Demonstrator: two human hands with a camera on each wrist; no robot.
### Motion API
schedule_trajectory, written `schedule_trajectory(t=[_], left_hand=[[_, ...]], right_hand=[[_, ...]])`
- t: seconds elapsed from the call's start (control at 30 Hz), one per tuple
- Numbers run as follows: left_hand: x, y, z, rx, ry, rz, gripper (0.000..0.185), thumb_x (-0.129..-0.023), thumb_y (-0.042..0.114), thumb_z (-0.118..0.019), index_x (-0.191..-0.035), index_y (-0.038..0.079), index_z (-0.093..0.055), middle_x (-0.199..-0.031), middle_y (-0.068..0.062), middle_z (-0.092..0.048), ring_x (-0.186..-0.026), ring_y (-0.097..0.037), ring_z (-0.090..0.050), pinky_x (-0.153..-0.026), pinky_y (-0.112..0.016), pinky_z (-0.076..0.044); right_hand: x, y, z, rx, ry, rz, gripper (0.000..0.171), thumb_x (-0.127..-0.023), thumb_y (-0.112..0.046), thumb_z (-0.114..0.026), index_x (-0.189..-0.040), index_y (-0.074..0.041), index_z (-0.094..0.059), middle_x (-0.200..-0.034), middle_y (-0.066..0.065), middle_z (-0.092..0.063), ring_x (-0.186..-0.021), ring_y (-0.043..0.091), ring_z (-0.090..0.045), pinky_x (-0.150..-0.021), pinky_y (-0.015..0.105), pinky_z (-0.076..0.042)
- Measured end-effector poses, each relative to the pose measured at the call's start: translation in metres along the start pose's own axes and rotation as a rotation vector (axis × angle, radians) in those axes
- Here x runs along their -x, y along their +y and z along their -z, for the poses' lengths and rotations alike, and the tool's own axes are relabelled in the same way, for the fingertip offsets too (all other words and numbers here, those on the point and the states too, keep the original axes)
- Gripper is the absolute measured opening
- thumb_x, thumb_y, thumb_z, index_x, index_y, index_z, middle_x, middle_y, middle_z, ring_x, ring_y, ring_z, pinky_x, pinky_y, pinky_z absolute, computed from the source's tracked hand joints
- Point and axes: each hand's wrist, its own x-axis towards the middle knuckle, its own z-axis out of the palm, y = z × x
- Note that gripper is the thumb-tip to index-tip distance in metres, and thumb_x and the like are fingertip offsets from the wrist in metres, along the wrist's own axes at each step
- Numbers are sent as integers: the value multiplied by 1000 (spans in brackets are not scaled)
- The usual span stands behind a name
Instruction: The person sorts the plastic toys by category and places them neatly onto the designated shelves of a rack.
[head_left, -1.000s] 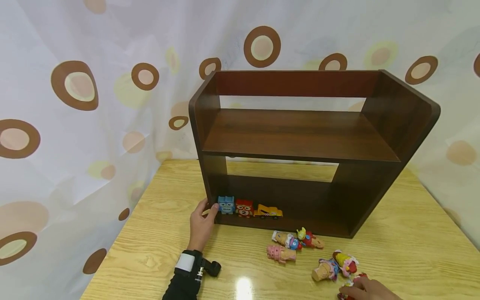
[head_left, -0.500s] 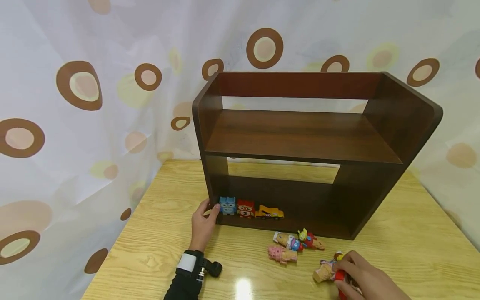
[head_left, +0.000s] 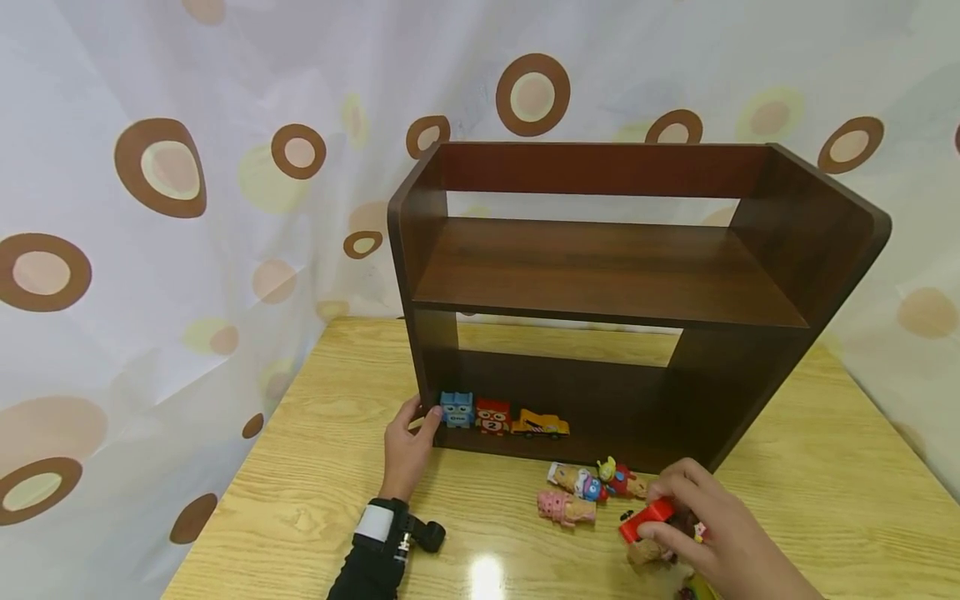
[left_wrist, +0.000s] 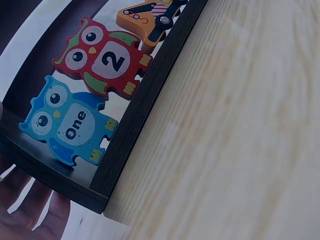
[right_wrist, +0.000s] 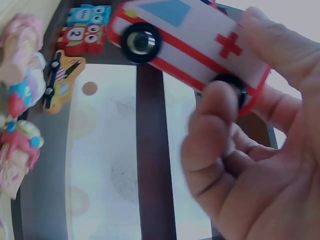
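Observation:
In the head view my left hand (head_left: 407, 450) grips the lower left side panel of a dark brown shelf (head_left: 615, 267), thumb on the front edge. Its fingers (left_wrist: 50, 215) show outside the panel in the left wrist view. My right hand (head_left: 716, 529) pinches a toy ambulance (right_wrist: 190, 45), white with red stripes and a red cross, held over the table in front of the shelf. On the bottom board stand a blue owl block (head_left: 457, 410) marked One, a red owl block (head_left: 493, 417) marked 2 and a yellow toy truck (head_left: 542, 424).
Several small dolls lie before the shelf, among them a pink one (head_left: 564, 507), one with a blue head (head_left: 581, 482) and one in red (head_left: 617, 477). More toys lie partly hidden under my right hand. A patterned sheet (head_left: 225, 125) hangs behind the wooden table (head_left: 315, 467).
My right hand has come from the lower right edge toward the shelf, picking up the toy ambulance from beside the dolls. My left hand stays on the side panel.

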Motion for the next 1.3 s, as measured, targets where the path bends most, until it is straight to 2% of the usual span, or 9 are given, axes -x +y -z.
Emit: schedule_trajectory(t=[0.13, 0.2, 0.37, 0.5, 0.63, 0.8, 0.9, 1.1, 1.3], left_hand=[[0, -1, 0, -4, -2, 0, 42, -99, 29, -61, -138, 15, -58, -139, -9, -61, -126, -29, -56, -106, -52, -47], [0, -1, 0, -2, -3, -2, 42, -99, 29, -61, -138, 15, -58, -139, -9, -61, -126, -29, -56, -105, -52, -47], [-1, 1, 0, 7, 3, -8, 41, -99, 29, -61, -137, 16, -59, -139, -8, -61, -125, -28, -56, -105, -51, -47], [-1, 1, 0, 12, 4, -11, 41, -99, 28, -61, -137, 16, -59, -138, -8, -62, -125, -28, -56, -105, -52, -47], [-2, 0, -1, 9, 5, -14, 40, -98, 28, -62, -137, 16, -59, -137, -8, -62, -125, -29, -57, -104, -52, -48], [-1, 0, -1, 6, 6, -17, 40, -98, 27, -62, -137, 15, -60, -137, -9, -62, -124, -30, -57, -103, -53, -48], [-1, 0, -1, 4, 4, -18, 41, -98, 27, -62, -137, 15, -60, -137, -10, -62, -124, -30, -57, -104, -53, -48], [-2, 0, 0, 6, 9, -6, 40, -98, 28, -62, -136, 15, -60, -137, -8, -63, -123, -28, -57, -104, -52, -48], [-1, 1, 0, 12, 7, 0, 40, -98, 28, -63, -136, 16, -60, -137, -8, -63, -124, -28, -57, -105, -52, -47]], right_hand=[[-7, -9, 1, -32, 133, 54, 35, -75, -6, -82, -97, -24, -61, -102, -10, -53, -72, -4, -43, -57, 13, -38], [-11, -13, 2, -48, 184, 47, 36, -73, -2, -82, -95, -22, -61, -102, -10, -55, -71, -4, -43, -56, 12, -37], [-18, -18, 7, -122, 287, 40, 36, -71, 9, -80, -91, -12, -59, -95, -5, -60, -73, -1, -51, -60, 7, -45], [-21, -21, 11, -165, 310, 43, 36, -71, 16, -76, -94, -4, -56, -94, -6, -58, -70, 0, -54, -61, 7, -49], [-23, -23, 15, -132, 320, 27, 41, -71, 18, -76, -104, 0, -59, -98, -8, -56, -66, 0, -53, -60, 7, -49], [-28, -25, 20, -56, 319, 50, 47, -71, 17, -77, -111, -5, -66, -102, -4, -60, -72, -4, -55, -65, 5, -49], [-32, -25, 22, -7, 323, 59, 47, -70, 13, -79, -109, -10, -69, -101, -2, -64, -76, -7, -54, -65, 4, -46], [-50, -12, 22, 41, 355, 63, 41, -69, 5, -83, -104, -13, -74, -94, 1, -71, -90, -6, -51, -78, 4, -41], [-67, 5, 18, 24, 363, 36, 40, -76, 4, -79, -113, -9, -72, -91, 3, -69, -85, -7, -47, -71, 10, -39]])
